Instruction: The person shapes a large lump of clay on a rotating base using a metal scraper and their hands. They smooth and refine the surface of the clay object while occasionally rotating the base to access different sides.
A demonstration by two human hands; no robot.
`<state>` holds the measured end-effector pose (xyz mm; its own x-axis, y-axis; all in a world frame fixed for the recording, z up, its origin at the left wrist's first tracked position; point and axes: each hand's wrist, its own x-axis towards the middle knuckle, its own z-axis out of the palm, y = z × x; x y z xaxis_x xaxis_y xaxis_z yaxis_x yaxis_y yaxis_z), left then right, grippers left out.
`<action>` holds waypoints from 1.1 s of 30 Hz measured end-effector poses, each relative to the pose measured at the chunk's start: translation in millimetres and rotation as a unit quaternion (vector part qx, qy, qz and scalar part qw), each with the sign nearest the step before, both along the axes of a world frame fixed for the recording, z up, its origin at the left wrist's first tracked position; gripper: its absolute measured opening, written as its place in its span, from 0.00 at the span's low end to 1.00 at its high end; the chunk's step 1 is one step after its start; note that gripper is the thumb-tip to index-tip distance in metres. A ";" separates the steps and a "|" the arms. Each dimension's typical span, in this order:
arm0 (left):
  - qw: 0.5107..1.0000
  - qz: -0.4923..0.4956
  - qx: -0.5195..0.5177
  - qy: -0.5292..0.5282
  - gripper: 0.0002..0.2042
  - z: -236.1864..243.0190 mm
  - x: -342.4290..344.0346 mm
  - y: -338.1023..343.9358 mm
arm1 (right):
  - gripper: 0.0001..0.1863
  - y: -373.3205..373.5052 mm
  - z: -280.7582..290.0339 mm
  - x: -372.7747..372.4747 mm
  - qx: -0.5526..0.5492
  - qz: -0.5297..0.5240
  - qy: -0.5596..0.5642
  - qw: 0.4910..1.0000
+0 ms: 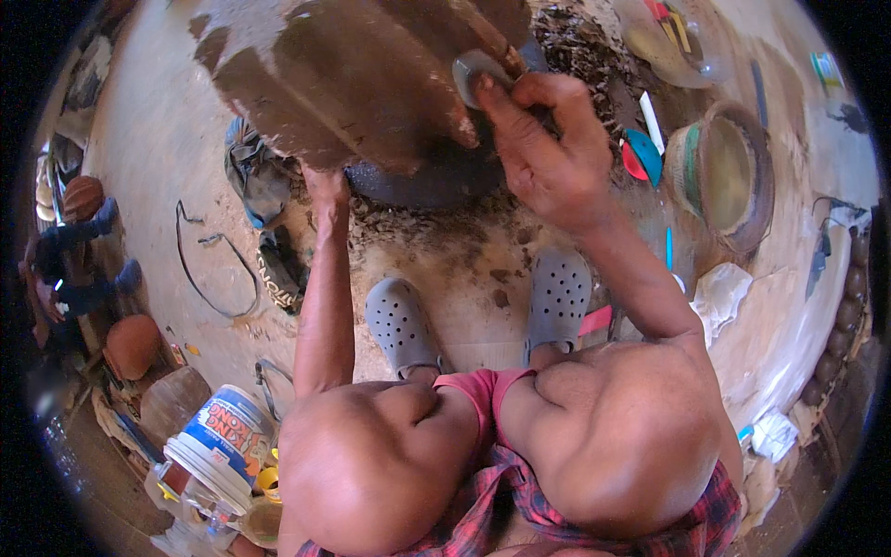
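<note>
Two bare hands work on a large brown clay pot (353,74) that fills the upper middle of the view, its wall streaked with darker wet patches. The right hand (548,153) is at the pot's right side, its fingers curled tight around a small grey smooth stone (473,70) pressed flat against the clay surface. The left hand (325,190) reaches under the pot's lower edge; its fingers are hidden by the pot, so how far they are closed and whether they grasp anything cannot be told. Just below the pot lies a dark round base (422,181), with clay crumbs scattered on the floor around it. Nearer the person than the pot, two grey perforated clogs (399,320) sit on the feet. To the right of the pot stands a woven basket-like bowl (729,176), with a red and blue disc (639,156) between the two. Far to the lower left of the pot is a white plastic bucket (218,446).
</note>
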<state>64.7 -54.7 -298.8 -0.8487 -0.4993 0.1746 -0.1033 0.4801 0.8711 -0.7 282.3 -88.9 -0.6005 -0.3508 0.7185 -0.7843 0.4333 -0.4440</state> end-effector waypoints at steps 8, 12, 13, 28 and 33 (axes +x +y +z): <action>0.999 -0.002 -0.015 -0.038 0.19 3.0 3.9 -5.5 | 0.23 16.4 -92.6 -6.7 0.026 0.031 0.004 0.999; 0.998 -0.008 -0.018 -0.053 0.19 3.6 5.4 -9.2 | 0.19 32.1 -104.5 -11.1 0.099 0.022 -0.010 0.995; 0.998 -0.011 -0.019 -0.057 0.19 3.7 5.0 -9.6 | 0.17 35.8 -101.8 -10.3 0.100 0.010 0.000 0.995; 0.992 -0.013 -0.025 -0.124 0.18 23.3 22.2 -22.0 | 0.12 16.6 -76.4 35.9 -0.199 -0.027 -0.475 0.857; 0.989 -0.003 -0.029 -0.147 0.18 31.6 36.7 -24.8 | 0.17 1.6 -90.6 23.0 -0.247 0.013 -0.308 0.919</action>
<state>101.3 -79.6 -267.2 -0.8702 -0.4900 -0.0511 -0.3440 0.5301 0.7750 22.3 283.9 -179.5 -0.9427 -0.0941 0.3202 -0.3252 0.0437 -0.9446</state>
